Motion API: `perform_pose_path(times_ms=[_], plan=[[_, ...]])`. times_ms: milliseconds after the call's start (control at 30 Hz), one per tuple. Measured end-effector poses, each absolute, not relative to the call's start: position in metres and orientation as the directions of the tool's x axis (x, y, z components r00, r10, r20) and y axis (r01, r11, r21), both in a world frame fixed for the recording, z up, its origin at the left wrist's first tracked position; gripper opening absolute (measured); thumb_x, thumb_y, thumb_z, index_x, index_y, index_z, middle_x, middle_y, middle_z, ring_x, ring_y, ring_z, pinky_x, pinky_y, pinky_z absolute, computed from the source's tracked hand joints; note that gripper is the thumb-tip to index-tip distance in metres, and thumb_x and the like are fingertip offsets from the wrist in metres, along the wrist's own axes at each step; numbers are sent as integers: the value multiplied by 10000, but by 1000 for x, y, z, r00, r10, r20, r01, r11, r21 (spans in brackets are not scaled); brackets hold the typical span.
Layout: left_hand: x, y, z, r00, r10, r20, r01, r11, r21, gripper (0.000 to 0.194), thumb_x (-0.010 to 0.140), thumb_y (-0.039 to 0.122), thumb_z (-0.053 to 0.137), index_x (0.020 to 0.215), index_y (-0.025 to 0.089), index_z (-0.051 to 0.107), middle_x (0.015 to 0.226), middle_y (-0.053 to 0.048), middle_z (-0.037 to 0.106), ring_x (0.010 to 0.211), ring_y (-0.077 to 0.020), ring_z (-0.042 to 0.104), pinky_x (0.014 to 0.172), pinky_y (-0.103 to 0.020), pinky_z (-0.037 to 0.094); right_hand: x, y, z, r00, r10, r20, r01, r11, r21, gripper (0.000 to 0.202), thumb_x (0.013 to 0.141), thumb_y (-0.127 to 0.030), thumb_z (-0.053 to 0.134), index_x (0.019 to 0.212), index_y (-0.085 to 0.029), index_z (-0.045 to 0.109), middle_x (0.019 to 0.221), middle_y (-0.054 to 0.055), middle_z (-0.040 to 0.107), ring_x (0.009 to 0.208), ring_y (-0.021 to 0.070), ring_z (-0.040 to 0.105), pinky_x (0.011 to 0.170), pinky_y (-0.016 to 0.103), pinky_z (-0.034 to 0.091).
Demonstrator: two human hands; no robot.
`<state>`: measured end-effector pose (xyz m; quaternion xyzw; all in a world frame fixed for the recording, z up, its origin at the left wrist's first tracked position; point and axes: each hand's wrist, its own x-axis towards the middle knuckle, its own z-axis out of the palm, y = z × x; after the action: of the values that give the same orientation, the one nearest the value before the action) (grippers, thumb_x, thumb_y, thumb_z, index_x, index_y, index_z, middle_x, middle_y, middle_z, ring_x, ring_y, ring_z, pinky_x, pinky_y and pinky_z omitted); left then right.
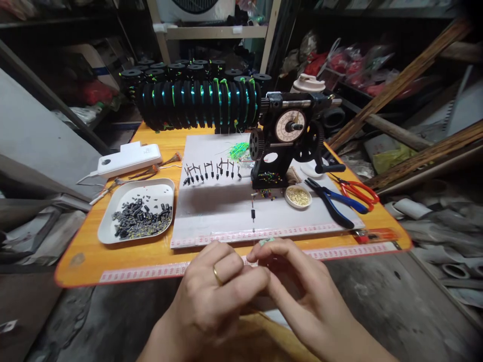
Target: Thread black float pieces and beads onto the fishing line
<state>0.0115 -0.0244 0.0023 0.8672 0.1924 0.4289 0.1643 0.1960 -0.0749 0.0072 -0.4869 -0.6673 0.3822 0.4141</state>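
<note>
My left hand (222, 286), with a gold ring, is curled closed at the table's front edge. Against it, my right hand (302, 286) bends its thumb and fingers into a pinch, a greenish patch on one fingertip. What the fingertips hold is too small or hidden to make out. Just beyond them, a small black cylinder (253, 214) on a thin stem lies in line with the fingers. Farther back on the white board (215, 221), several similar black pieces (211, 173) with wire stems form a row. A black hand-crank winder (289, 130) carries a drum of spools (196, 105) with green line.
On the left are a white tray (103, 229) of dark tubes and a white power strip (128, 160). To the right lie a dish of gold beads (298, 197), blue-handled pliers (334, 201), red-handled cutters (358, 193) and an orange knife (377, 235). A measuring tape (151, 272) borders the front.
</note>
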Motion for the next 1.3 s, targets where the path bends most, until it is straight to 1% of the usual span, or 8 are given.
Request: perform_pose_path(times_ms=[300,467,567,633,767,1000,1200,1300], plan=[[24,-29,-19,201,720,664,-64,-666,743,533,813,-128,540,1192,245,582,764,28,554,694,-146,529,657,-314,451,189,-73,6,-101,856,507,492,485,-723,260,886,-2,535,1011,-228,508,828,5,639,738,138,660,658,235,537],[28,-28,-22,178,742,647,-102,-640,762,604,832,-116,496,1336,217,470,1170,-87,586,910,-164,616,734,-310,534,195,-73,11,-84,917,389,386,390,-836,223,909,-50,559,987,-253,510,857,-13,618,776,128,652,683,220,538],[28,-22,-19,394,587,707,-23,-763,646,743,793,-126,517,1453,174,355,1483,-188,445,1245,-242,560,871,-352,553,204,-71,19,-128,963,236,336,266,-904,186,945,-105,561,982,-276,500,885,-23,590,824,131,641,713,222,547],[29,-15,-15,507,468,724,29,-849,528,702,828,-101,564,1461,121,357,1434,-205,545,1317,-248,534,958,-359,530,211,-67,26,-171,966,196,348,245,-905,187,949,-105,558,979,-279,496,894,-27,572,827,125,624,733,217,546],[26,-1,-2,550,434,714,134,-889,438,477,927,19,605,1381,91,477,1089,-117,751,939,-179,683,812,-307,557,220,-57,39,-243,948,207,424,296,-856,218,930,-63,554,977,-267,492,881,-36,558,800,100,608,717,174,536],[18,5,18,578,446,684,164,-884,438,179,965,57,552,1060,97,698,899,-102,737,766,-170,657,675,-281,534,222,-44,48,-280,896,345,548,445,-708,218,915,-29,541,997,-229,516,857,-25,611,742,97,613,631,171,513],[21,0,16,390,650,652,227,-754,616,127,897,2,636,900,122,676,794,-41,703,763,-114,664,722,-187,522,205,-37,33,-56,923,381,159,385,-909,255,894,-48,638,1030,-251,565,941,-7,642,882,129,679,782,215,602],[19,-5,17,296,751,590,193,-652,733,186,886,-20,623,878,164,651,778,4,681,739,-89,647,684,-168,504,195,-32,23,64,854,516,63,512,-856,308,864,30,627,1002,-245,601,917,-1,674,881,141,695,785,238,617]])
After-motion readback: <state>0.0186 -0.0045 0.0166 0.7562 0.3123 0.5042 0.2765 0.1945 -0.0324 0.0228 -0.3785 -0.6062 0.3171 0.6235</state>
